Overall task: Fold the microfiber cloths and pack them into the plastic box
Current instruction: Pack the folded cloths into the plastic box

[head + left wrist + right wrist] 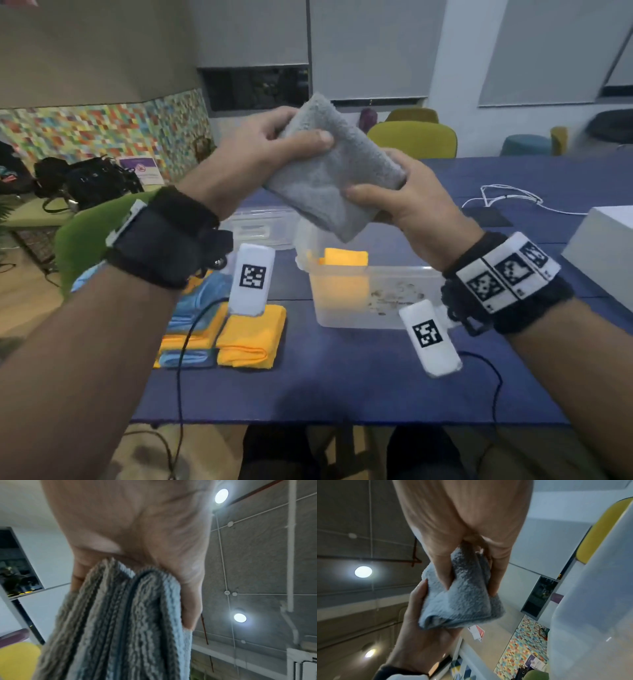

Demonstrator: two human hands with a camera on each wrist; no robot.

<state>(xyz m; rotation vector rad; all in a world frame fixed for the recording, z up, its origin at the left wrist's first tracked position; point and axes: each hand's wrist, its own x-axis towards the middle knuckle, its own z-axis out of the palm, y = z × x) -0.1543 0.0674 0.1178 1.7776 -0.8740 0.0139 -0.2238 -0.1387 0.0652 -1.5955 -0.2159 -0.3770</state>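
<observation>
Your left hand (263, 147) pinches the far upper end of the folded grey cloth (329, 171), thumb on top and fingers beneath, while your right hand (404, 202) clamps its near lower end, likely so the stacked layers cannot spring open in mid-air. You hold it slanted just above the clear plastic box (394, 298) on the blue table (342, 383), where an orange cloth (346, 258) already stands at the left end, leaving room alongside.
</observation>
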